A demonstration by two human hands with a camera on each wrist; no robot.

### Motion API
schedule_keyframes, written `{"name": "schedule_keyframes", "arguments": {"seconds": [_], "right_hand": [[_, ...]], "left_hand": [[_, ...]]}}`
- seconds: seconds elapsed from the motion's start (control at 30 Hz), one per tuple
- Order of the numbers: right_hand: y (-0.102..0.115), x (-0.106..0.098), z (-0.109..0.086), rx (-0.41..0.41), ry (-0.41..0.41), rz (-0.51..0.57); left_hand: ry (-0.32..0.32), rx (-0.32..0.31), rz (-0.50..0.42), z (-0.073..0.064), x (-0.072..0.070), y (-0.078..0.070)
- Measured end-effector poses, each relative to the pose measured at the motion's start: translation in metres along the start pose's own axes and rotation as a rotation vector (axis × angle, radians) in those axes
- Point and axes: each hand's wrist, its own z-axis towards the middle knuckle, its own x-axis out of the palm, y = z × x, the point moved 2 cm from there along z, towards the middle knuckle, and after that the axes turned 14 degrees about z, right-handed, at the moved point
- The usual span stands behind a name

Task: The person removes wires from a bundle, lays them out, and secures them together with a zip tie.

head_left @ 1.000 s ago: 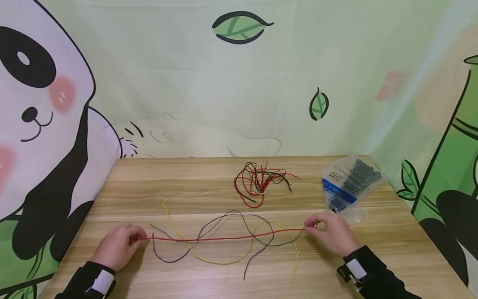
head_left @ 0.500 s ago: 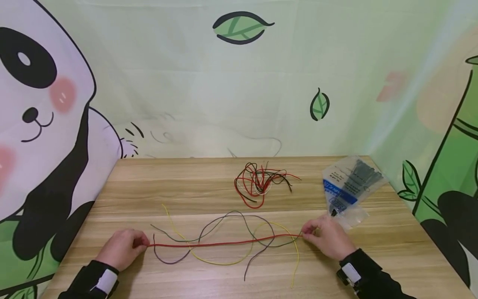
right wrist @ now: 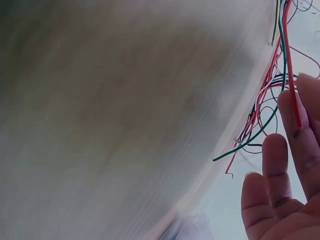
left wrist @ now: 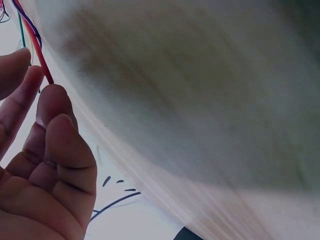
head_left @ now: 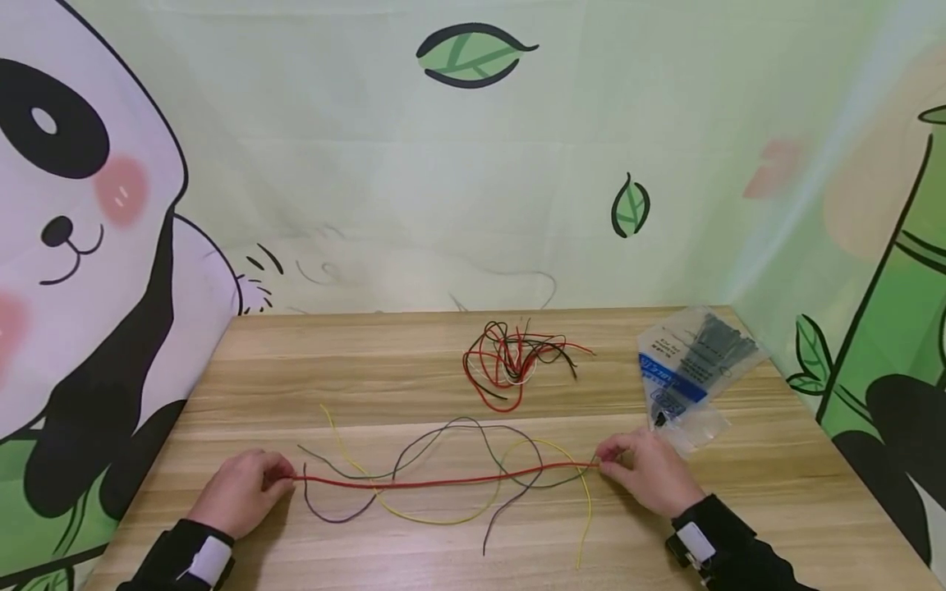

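Note:
A red wire (head_left: 443, 483) stretches almost straight between the two hands, with a slight sag in the middle. My left hand (head_left: 240, 495) pinches its left end; in the left wrist view the red wire (left wrist: 44, 65) meets the fingertips. Thumb and fingers of my right hand (head_left: 654, 472) hold the other end, and the red wire's tip (right wrist: 298, 117) shows against a finger in the right wrist view. Beneath and behind the red wire lie a curved yellow wire (head_left: 436, 521), a green wire (head_left: 488, 450) and a dark purple wire (head_left: 510, 501), crossing one another.
A tangle of red, black and white wires (head_left: 510, 361) lies at the back of the wooden table (head_left: 332, 353). A clear plastic bag (head_left: 695, 365) with dark strips inside sits behind my right hand. A printed cloth (head_left: 355, 164) hangs behind the table.
Both hands have come slightly nearer to me and closer together, bringing the red wire forward over the other wires. Over the last half second, the wire's left end has risen slightly in view.

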Motion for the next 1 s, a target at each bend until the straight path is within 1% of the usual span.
{"name": "schedule_keyframes", "arguments": {"seconds": [0.17, 0.23, 0.5, 0.67, 0.9, 1.0], "right_hand": [[0.001, -0.002, -0.001, -0.027, -0.041, 0.007], [0.0, -0.002, -0.001, -0.031, -0.049, 0.011], [0.0, -0.006, -0.004, -0.082, -0.124, 0.016], [0.004, -0.012, -0.004, -0.082, -0.17, 0.033], [0.014, -0.02, -0.003, -0.065, -0.176, 0.055], [0.019, -0.023, -0.002, -0.073, -0.18, 0.034]], "left_hand": [[-0.074, 0.013, -0.004, -0.002, 0.0, -0.001], [-0.085, 0.012, -0.009, -0.002, -0.001, 0.0], [-0.062, -0.01, -0.021, -0.002, -0.001, -0.001], [-0.058, -0.017, -0.026, -0.002, -0.002, -0.002], [-0.068, -0.017, -0.02, -0.003, -0.002, -0.002], [-0.073, -0.016, -0.022, -0.004, -0.001, -0.002]]}}
